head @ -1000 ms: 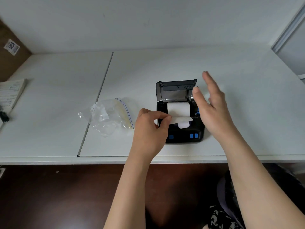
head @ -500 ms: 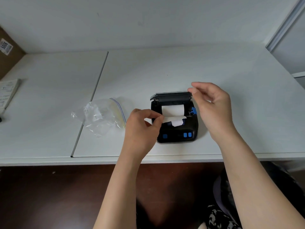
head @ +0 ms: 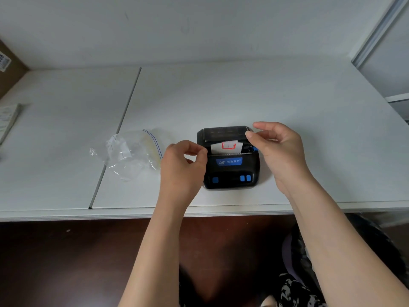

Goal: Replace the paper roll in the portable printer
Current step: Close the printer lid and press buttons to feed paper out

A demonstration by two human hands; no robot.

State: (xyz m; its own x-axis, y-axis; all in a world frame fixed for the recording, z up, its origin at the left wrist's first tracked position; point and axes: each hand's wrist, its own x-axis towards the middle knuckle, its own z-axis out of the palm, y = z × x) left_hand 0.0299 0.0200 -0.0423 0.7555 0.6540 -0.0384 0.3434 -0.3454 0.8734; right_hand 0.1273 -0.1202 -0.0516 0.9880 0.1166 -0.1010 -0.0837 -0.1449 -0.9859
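Black printer (head: 229,171) (blue buttons) shows white paper (head: 218,147).

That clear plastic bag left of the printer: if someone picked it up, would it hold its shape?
Probably not. The clear plastic bag lies crumpled and wrinkled, so it is likely floppy. It looks thin and nearly empty, so probably very light, and a nudge might slide it across the smooth table.

A crumpled clear zip bag (head: 130,152) lies on the white table (head: 287,103), across the seam (head: 124,120) between its two panels. A booklet (head: 8,118) sits at the table's left edge, beside a brown box (head: 6,69).
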